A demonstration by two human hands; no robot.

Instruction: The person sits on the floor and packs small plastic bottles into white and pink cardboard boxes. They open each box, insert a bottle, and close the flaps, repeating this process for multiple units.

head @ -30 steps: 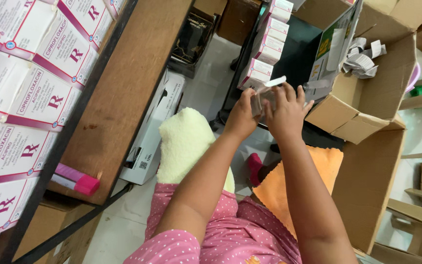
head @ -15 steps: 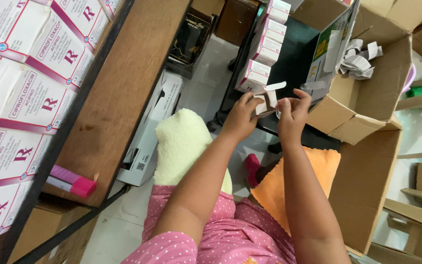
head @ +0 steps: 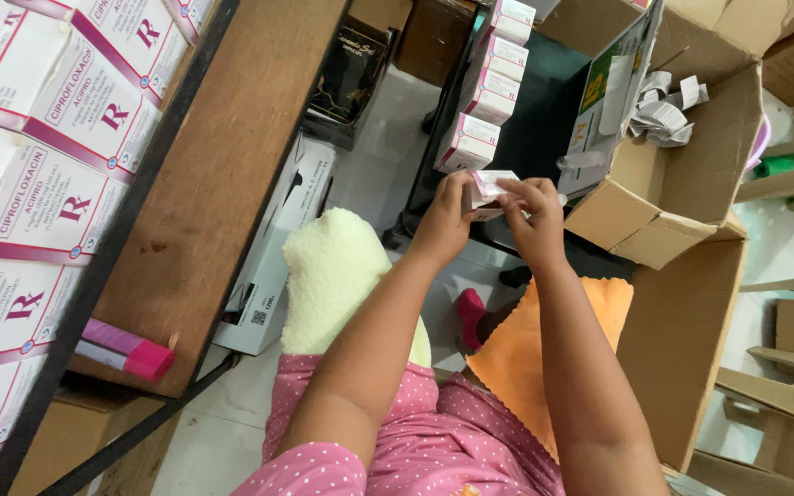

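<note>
Open cardboard box (head: 691, 174) at right; a row of finished cartons (head: 493, 73) on the dark bench (head: 544, 119). Left hand (head: 443, 225) and right hand (head: 533, 225), fingers closed, pinch one small white-and-pink carton (head: 487, 188) between them, apparently closing its flap; pressing it shut seems to need only light fingertip pressure.

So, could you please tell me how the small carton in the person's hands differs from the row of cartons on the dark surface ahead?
The small carton is held in the air between the left hand and right hand; the row of cartons stands on the dark surface. The small carton is single, the row of cartons holds several lined up closely. Both are white with magenta bands.
</note>
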